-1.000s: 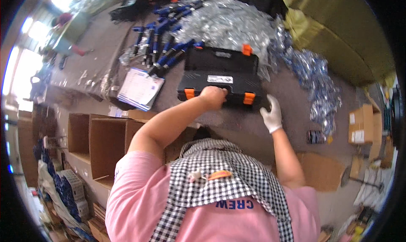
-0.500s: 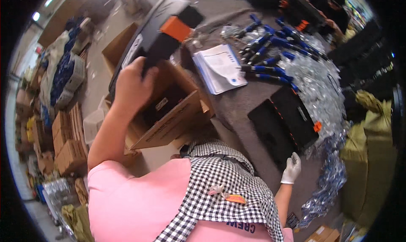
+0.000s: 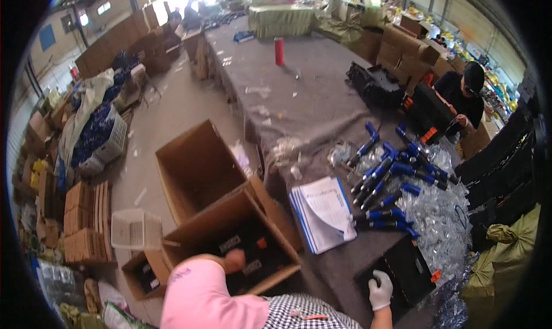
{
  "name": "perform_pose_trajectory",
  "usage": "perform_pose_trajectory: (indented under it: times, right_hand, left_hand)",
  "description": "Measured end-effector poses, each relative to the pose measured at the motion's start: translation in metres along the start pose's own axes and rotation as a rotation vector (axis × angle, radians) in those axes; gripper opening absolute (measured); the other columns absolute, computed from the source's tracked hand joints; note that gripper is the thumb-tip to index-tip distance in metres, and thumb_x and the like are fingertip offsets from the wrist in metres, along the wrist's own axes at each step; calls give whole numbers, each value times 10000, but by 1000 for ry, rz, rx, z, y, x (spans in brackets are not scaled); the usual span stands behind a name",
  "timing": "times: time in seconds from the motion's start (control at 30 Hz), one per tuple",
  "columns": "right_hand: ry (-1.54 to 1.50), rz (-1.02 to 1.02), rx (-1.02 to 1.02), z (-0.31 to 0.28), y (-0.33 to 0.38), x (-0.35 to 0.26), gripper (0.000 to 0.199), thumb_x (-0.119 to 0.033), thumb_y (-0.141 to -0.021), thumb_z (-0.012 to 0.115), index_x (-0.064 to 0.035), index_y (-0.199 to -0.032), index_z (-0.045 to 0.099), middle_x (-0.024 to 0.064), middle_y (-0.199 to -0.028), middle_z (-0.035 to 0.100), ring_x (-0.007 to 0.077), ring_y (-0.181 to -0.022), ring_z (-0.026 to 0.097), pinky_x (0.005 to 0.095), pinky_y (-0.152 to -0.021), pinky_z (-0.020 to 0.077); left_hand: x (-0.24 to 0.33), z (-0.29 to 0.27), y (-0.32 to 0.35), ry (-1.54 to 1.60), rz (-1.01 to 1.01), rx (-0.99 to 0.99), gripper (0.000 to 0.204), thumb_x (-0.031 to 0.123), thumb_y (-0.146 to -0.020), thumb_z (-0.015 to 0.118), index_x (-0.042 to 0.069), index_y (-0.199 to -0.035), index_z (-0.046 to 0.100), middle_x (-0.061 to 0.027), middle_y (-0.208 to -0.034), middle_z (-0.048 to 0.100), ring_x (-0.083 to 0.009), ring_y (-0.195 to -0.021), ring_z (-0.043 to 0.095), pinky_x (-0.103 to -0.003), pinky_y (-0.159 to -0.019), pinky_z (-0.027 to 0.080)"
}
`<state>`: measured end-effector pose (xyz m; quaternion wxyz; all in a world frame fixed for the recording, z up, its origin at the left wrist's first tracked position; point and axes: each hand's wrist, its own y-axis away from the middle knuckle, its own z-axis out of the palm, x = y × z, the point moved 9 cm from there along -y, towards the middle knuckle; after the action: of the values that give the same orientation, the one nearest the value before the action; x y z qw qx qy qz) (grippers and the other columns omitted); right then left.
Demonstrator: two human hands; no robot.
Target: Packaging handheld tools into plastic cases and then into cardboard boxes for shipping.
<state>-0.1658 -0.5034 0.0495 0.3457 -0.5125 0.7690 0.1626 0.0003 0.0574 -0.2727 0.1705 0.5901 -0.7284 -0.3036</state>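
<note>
My bare left hand (image 3: 233, 261) reaches down into an open cardboard box (image 3: 198, 230). Inside lie black cases (image 3: 268, 262) with pale labels and an orange latch. The fingers are blurred and partly hidden by my arm, so their grip cannot be made out. My right hand (image 3: 380, 290), in a white glove, is over the table's near edge with its thumb and fingers apart. Beside it rests a black case (image 3: 409, 268) with an orange latch. A stack of printed sheets (image 3: 323, 215) lies between the box and several blue-and-black tools (image 3: 384, 171).
Clear plastic bags (image 3: 434, 225) are heaped beside the tools. A red cylinder (image 3: 279, 51) stands farther up the grey-covered table (image 3: 322, 93). At the right, a co-worker (image 3: 468, 93) handles another black case. A white plastic crate (image 3: 135, 230) sits left of the box.
The black-and-grey case that my left hand held above the box is no longer up there; that hand is now down inside the box. The view has tilted up, showing more table.
</note>
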Motion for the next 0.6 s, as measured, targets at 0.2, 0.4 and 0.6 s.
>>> perform_pose_trajectory:
  times: [0.2, 0.4, 0.6]
  right_hand:
    - [209, 25, -136, 13, 19, -18, 295, -184, -803, 655, -60, -1070, 681, 141, -1095, 670, 312, -1059, 603, 398, -959, 458]
    - [279, 32, -129, 20, 21, -18, 249, -160, -780, 649, -70, -1008, 689, 132, -1044, 675, 317, -1010, 609, 409, -925, 468]
    - [443, -66, 7, -1, 44, 11, 261, -103, -736, 649, -33, -985, 618, 186, -1133, 592, 385, -1084, 524, 479, -954, 423]
  left_hand:
    - [17, 22, -66, 293, -145, -81, 274, 220, -875, 540, 88, -1058, 694, -152, -1085, 669, -309, -996, 648, -458, -871, 518]
    - [-9, 77, -50, 120, -76, -7, 295, 262, -901, 544, 117, -1108, 696, -118, -1147, 671, -305, -1071, 642, -493, -897, 508]
    - [73, -125, -8, 350, -163, -107, 421, 366, -905, 540, 72, -1183, 658, -175, -1269, 604, -354, -1171, 578, -479, -962, 469]
